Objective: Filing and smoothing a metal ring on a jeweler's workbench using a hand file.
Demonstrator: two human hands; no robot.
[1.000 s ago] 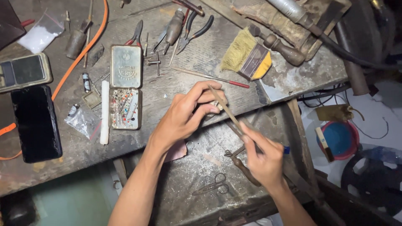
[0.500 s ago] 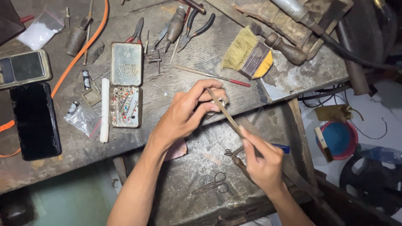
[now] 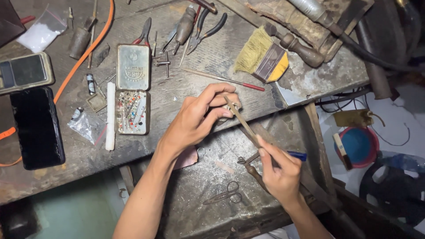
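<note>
Two hands are engaged: a small metal piece (image 3: pixel 231 107) is pinched in the left hand (image 3: pixel 199 117) above the tabletop (image 3: pixel 186 95) edge, while a slim file (image 3: pixel 243 121) (laid against it) is gripped by the right hand (image 3: pixel 281 170).

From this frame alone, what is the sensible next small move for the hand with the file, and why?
Probably a short stroke of the file across the small metal piece. The right hand grips the file's lower end, its tip already lies against the piece, and the left hand pinches that piece at the workbench edge, so the work looks braced and lined up.
</note>
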